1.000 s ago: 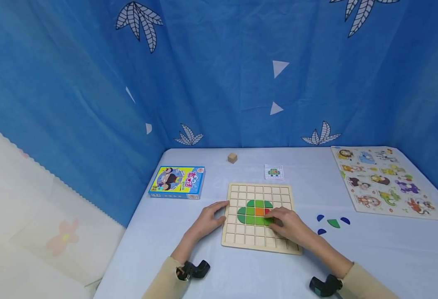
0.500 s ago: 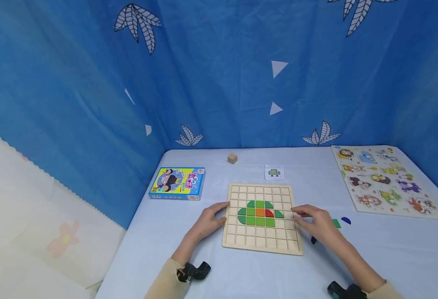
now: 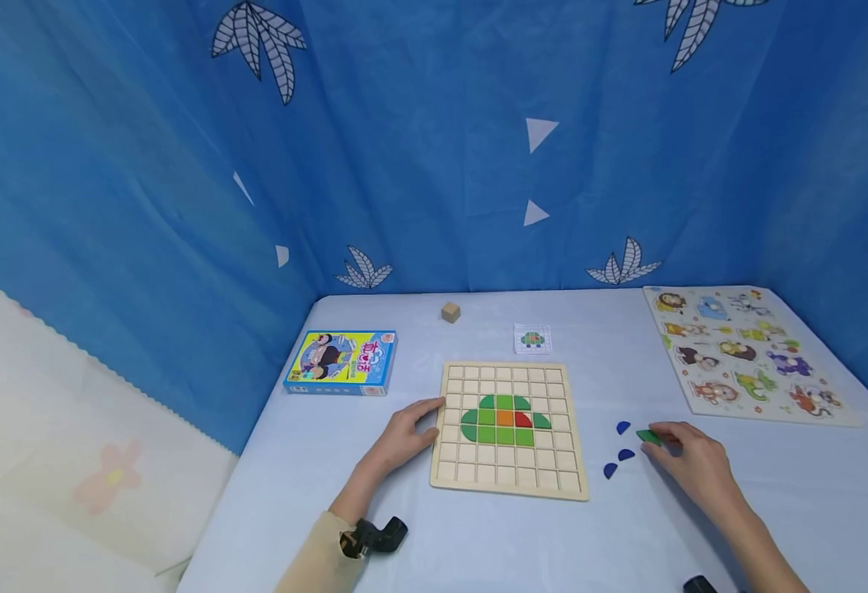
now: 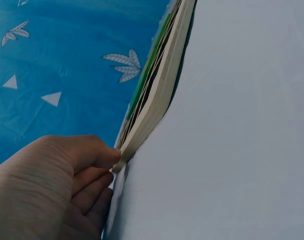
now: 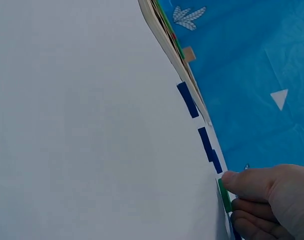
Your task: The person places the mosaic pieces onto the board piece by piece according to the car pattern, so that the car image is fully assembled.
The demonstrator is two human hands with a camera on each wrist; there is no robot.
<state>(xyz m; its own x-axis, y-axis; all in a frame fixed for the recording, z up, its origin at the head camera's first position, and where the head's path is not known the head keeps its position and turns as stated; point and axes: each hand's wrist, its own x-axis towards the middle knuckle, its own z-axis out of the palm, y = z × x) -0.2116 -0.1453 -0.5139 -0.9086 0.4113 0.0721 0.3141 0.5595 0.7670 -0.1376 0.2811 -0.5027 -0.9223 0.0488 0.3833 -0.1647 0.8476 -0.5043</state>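
Observation:
A square wooden grid board [image 3: 508, 479] lies on the table, with green, orange and red flat pieces [image 3: 504, 418] set in its middle. My left hand [image 3: 400, 436] rests at the board's left edge, thumb and index fingertip against the rim. In the left wrist view the thumb [image 4: 99, 152] meets the board's corner. Right of the board, my right hand [image 3: 695, 461] pinches a green quarter-circle piece [image 3: 649, 437] between thumb and fingers, close over the table. Blue half-circle pieces [image 3: 626, 455] lie just left of it. Another blue piece [image 5: 236, 233] shows beside the right fingers in the right wrist view.
Behind the board are a small pattern card [image 3: 533, 338] and a wooden cube [image 3: 450, 312]. A blue and yellow box [image 3: 341, 362] lies at the left. An animal puzzle board [image 3: 745, 354] occupies the back right. A blue curtain [image 3: 419, 165] hangs behind the table.
My right hand has left the board and moved right to the loose pieces, taking hold of the green one. A green piece now shows at the shape's right end. My left hand stays put.

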